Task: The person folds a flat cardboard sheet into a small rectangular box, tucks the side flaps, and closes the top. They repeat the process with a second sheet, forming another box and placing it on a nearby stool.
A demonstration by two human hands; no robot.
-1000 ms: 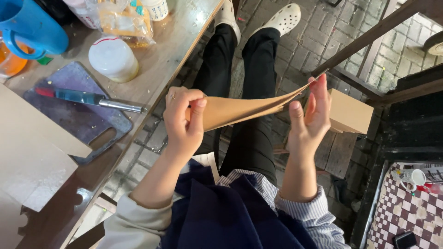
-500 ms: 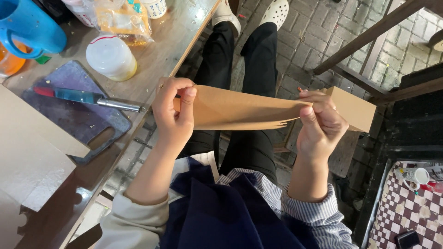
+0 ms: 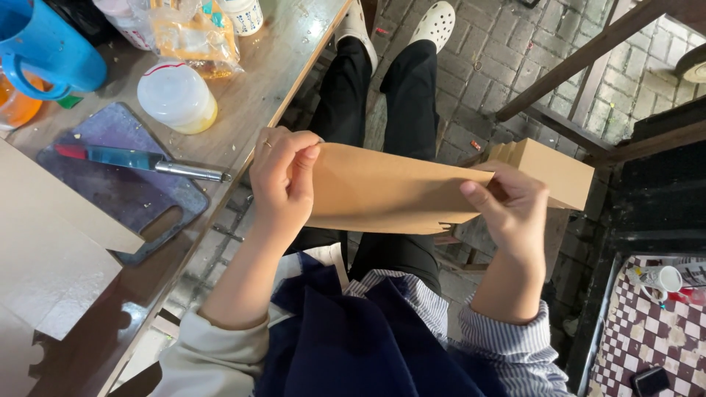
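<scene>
Brown cardboard sheet [image 3: 382, 190] spans btwn both hands: left hand [image 3: 283, 180] pinching one end, right hand [image 3: 507, 206] pinching other.

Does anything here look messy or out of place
Mostly no. Pale crumbs are scattered over the wooden table near the dark cutting board, where a blue-handled knife lies. Both hands hold the flat brown cardboard piece, which looks undamaged.

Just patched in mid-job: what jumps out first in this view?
A flat brown cardboard piece stretched across the middle, pinched by the left hand at one end and the right hand at the other, above the person's lap. On the wooden table to the left, a knife lies on a dark cutting board, with a blue jug at the top corner.
</scene>
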